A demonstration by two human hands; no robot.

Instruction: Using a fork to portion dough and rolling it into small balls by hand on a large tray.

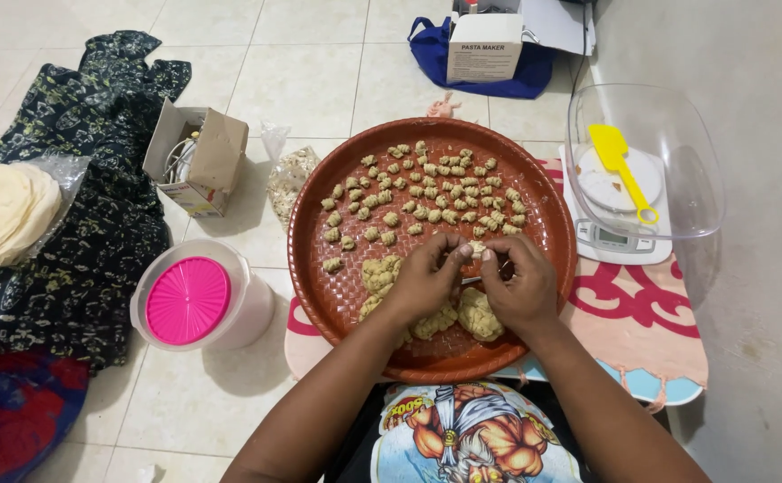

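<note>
**Two hands shaping dough over a round tray**

Two hands are meeting above the near half of a reddish-brown woven tray (534,192). The left hand (422,282) and the right hand (520,286) are pinching a small dough piece (477,249) between their fingertips, both closed on it, just above the tray's surface. A thin metal tool seems to be showing between the hands, though too little of it is visible to tell what it is.

Lumps of dough (478,313) are lying under and beside the hands, near the tray's front rim. Dozens of small shaped pieces (426,192) are spreading across the far half of the tray, mostly well apart from the lumps.

The tray is resting on a pink patterned mat (632,313). To its left, a tub with a pink lid (188,300) is standing on the tiled floor; beyond it an open cardboard box (196,156) is lying on its side next to a dark patterned cloth (87,224). To the right, a clear bowl holding a yellow spatula (619,165) is sitting on a white scale (619,234). A white box (485,45) is sitting on a blue bag (435,54) behind the tray.
</note>
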